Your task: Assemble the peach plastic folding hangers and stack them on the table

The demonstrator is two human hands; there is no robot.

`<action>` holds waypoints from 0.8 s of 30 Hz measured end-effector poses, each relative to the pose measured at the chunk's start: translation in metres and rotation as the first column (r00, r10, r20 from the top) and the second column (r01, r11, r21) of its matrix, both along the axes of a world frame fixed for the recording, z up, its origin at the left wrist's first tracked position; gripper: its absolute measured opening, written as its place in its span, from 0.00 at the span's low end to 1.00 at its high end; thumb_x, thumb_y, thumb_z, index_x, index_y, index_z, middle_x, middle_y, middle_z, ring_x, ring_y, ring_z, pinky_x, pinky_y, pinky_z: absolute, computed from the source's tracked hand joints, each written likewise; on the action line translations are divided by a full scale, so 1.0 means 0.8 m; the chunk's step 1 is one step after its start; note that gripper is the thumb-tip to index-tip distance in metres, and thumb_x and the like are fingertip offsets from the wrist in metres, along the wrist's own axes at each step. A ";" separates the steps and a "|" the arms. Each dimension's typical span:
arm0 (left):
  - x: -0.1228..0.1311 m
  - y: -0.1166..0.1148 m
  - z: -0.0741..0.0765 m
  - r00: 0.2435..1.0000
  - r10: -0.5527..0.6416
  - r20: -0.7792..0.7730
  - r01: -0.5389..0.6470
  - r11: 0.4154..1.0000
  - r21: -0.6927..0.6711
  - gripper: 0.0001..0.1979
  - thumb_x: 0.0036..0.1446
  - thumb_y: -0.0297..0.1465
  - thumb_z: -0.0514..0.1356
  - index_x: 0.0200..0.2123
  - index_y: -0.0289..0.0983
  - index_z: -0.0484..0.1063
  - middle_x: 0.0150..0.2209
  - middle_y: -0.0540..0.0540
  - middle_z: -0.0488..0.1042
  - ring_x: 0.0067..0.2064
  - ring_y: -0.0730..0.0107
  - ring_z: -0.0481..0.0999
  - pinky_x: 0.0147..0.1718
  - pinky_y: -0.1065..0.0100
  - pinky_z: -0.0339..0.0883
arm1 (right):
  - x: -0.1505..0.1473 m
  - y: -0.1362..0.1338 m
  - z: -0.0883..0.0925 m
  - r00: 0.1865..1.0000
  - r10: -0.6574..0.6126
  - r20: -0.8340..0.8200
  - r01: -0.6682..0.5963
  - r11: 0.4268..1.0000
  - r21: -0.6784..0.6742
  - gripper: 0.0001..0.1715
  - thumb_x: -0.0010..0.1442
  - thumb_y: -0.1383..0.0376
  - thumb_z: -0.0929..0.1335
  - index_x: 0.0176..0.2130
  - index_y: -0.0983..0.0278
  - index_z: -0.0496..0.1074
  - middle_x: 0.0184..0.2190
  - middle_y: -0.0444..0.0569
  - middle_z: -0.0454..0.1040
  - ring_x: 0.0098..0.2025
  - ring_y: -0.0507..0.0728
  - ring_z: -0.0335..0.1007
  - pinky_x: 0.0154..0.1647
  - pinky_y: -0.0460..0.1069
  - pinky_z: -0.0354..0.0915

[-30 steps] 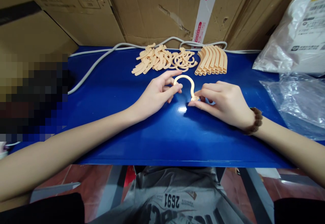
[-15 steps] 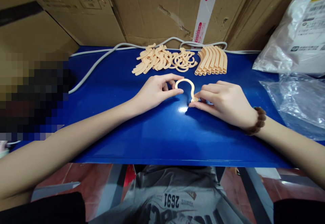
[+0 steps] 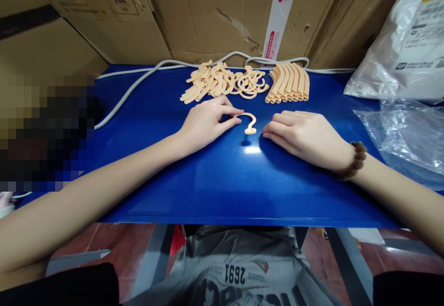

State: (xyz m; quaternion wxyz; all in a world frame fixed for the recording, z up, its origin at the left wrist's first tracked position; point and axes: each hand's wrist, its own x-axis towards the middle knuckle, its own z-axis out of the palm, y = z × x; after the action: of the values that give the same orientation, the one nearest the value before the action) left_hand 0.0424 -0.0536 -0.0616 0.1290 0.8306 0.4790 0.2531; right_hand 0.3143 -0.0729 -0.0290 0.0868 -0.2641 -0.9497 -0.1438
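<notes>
A peach plastic hook [image 3: 251,121] lies flat on the blue table [image 3: 222,181]. My left hand [image 3: 207,121] pinches the hook's left end between forefinger and thumb. My right hand [image 3: 302,133] rests on the table just right of the hook, fingers loosely stretched, fingertips a little apart from the hook's foot and holding nothing. A brown bead bracelet [image 3: 351,159] sits on my right wrist.
Behind the hands lie a loose heap of peach hooks [image 3: 222,82] and a neat stacked row of them [image 3: 288,83]. A white cable [image 3: 132,88] runs along the back edge. Cardboard boxes [image 3: 215,14] wall the back; plastic bags [image 3: 402,125] crowd the right.
The hook was held bent upright between both hands. My right hand has let go and the hook now lies flat, smaller in outline, held only by my left fingers.
</notes>
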 end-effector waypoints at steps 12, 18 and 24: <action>-0.001 -0.001 -0.005 0.999 -0.015 -0.042 0.017 0.998 0.058 0.15 0.71 0.36 0.63 0.56 0.45 0.85 0.50 0.44 0.81 0.44 0.63 0.77 0.39 0.64 0.64 | 0.075 0.064 0.022 0.847 -0.528 -0.056 0.530 0.834 0.152 0.37 0.77 0.48 0.63 0.57 0.80 0.77 0.48 0.74 0.80 0.48 0.64 0.75 0.39 0.57 0.54; -0.001 0.000 -0.005 0.999 -0.014 -0.037 0.015 0.999 0.036 0.15 0.71 0.36 0.63 0.57 0.46 0.84 0.51 0.44 0.80 0.41 0.66 0.76 0.37 0.65 0.61 | 0.077 0.083 0.013 0.705 -0.697 -0.135 0.704 0.711 0.005 0.23 0.74 0.67 0.65 0.59 0.79 0.79 0.50 0.76 0.81 0.48 0.63 0.76 0.39 0.58 0.51; 0.001 -0.003 -0.003 0.998 0.000 -0.056 0.002 0.999 0.039 0.16 0.70 0.38 0.64 0.58 0.47 0.84 0.51 0.45 0.80 0.38 0.68 0.75 0.36 0.65 0.61 | 0.076 0.100 0.006 0.638 -0.750 -0.174 0.739 0.660 -0.132 0.28 0.72 0.73 0.63 0.67 0.71 0.75 0.52 0.70 0.82 0.48 0.60 0.74 0.38 0.55 0.54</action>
State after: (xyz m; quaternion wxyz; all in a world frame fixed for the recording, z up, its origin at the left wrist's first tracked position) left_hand 0.0431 -0.0563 -0.0637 0.0995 0.8400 0.4769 0.2388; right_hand 0.3749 0.0071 -0.0245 0.1147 -0.6473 -0.7448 -0.1147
